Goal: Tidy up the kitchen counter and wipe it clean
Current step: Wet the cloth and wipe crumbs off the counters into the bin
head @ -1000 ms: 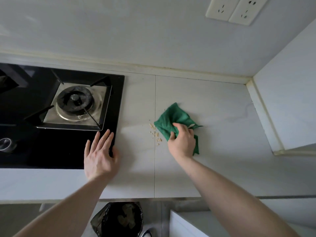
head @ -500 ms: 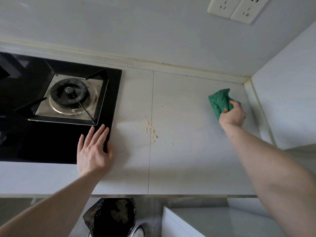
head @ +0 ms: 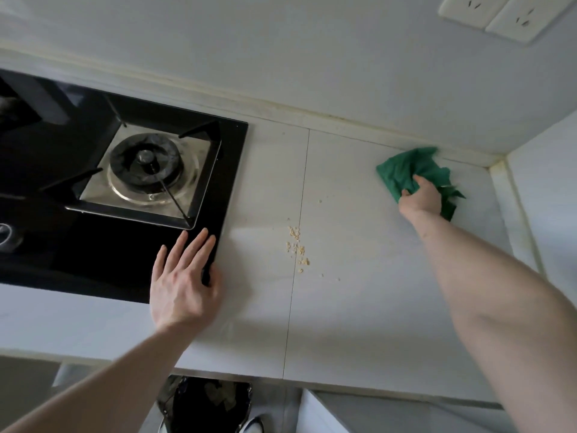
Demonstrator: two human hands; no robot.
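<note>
A crumpled green cloth (head: 402,173) lies on the pale counter (head: 359,307) near the back right corner. My right hand (head: 421,198) grips it from the near side, fingers curled into the fabric. A small scatter of pale crumbs (head: 298,248) sits in the middle of the counter beside a seam line, well left of the cloth. My left hand (head: 182,279) rests flat, fingers straight, on the right front corner of the black glass hob (head: 62,245).
A gas burner (head: 146,160) with a black pan support sits in the hob. Walls close the counter at the back and right; two sockets (head: 505,14) are high on the back wall. Below the front edge stands a bin with a black bag (head: 206,404).
My right hand swept the cloth from beside the crumbs to the right, then back toward the far right corner. The crumbs stayed in place. My left hand has kept its spot on the hob corner.
</note>
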